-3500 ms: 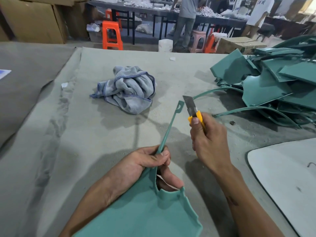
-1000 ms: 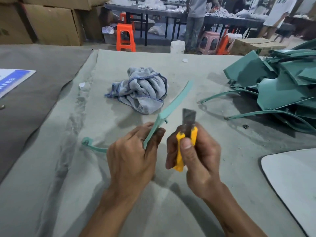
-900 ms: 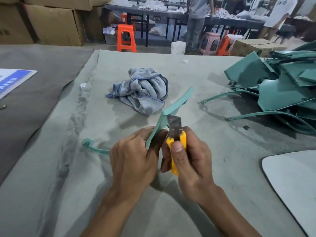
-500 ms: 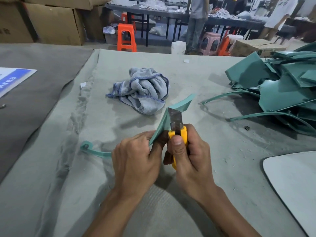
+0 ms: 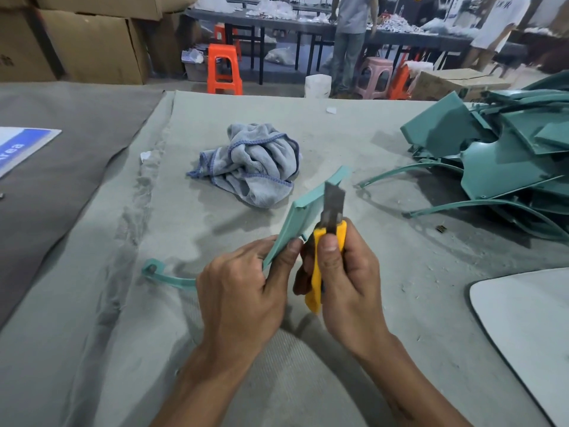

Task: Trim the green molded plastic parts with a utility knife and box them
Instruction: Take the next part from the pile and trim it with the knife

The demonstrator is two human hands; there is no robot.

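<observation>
Gripped green part (image 5: pixel 300 217) above worktop (image 5: pixel 385 143) in curled left hand (image 5: pixel 243 291), utility knife (image 5: pixel 328 241) clenched in right hand (image 5: pixel 348 278), blade apparently against edge; judged light, thin, fairly stiff yet flexible, best held near the cut.

Factory workshop: stacked cardboard boxes (image 5: pixel 89 41), pile of molded parts (image 5: pixel 508 161), worktables w/ workers (image 5: pixel 351 35) behind.

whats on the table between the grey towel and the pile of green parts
In the head view, only bare dusty table cover lies between the grey towel and the pile of green parts; nearer the camera, the held part's tip pokes up.
</observation>
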